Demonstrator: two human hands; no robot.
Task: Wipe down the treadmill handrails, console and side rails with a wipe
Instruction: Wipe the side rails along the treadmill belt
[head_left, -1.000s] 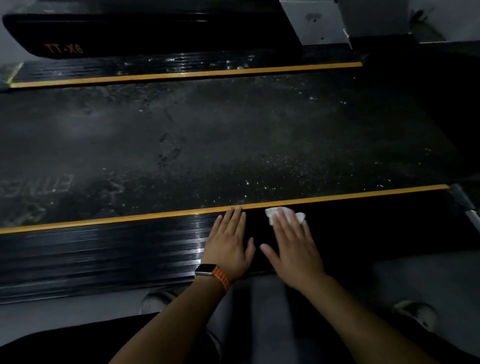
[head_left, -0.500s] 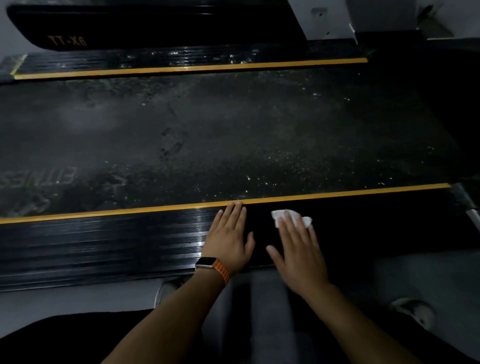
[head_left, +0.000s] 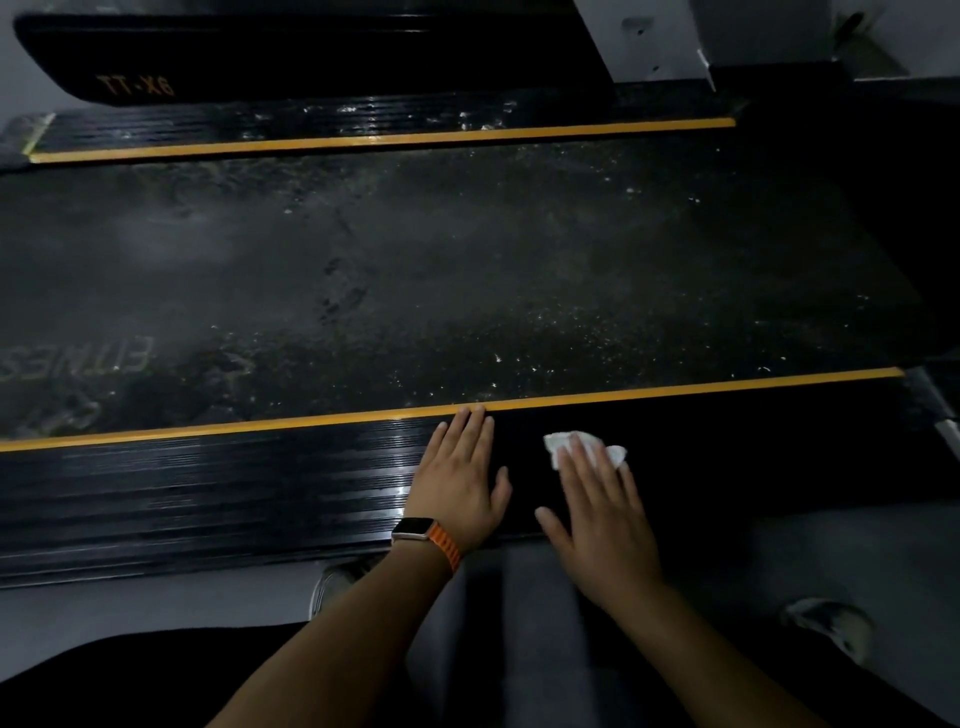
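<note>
The near side rail (head_left: 208, 483) of the treadmill is black and ribbed, with a yellow stripe along its far edge. My right hand (head_left: 597, 514) lies flat on it, straight fingers pressing a crumpled white wipe (head_left: 563, 441) that shows beyond the fingertips. My left hand (head_left: 462, 483), with an orange-strapped watch on the wrist, rests flat on the same rail just to the left, fingertips at the yellow stripe. The dusty black belt (head_left: 441, 270) stretches beyond, and the far side rail (head_left: 363, 124) runs behind it.
A black cover marked TT-X6 (head_left: 260, 57) and a grey upright (head_left: 654, 36) stand at the far side. My knees and two shoes (head_left: 831, 623) are on the grey floor (head_left: 130, 608) close to the near rail.
My right hand has slid the wipe slightly right and toward me along the near rail. My left hand has stayed where it was.
</note>
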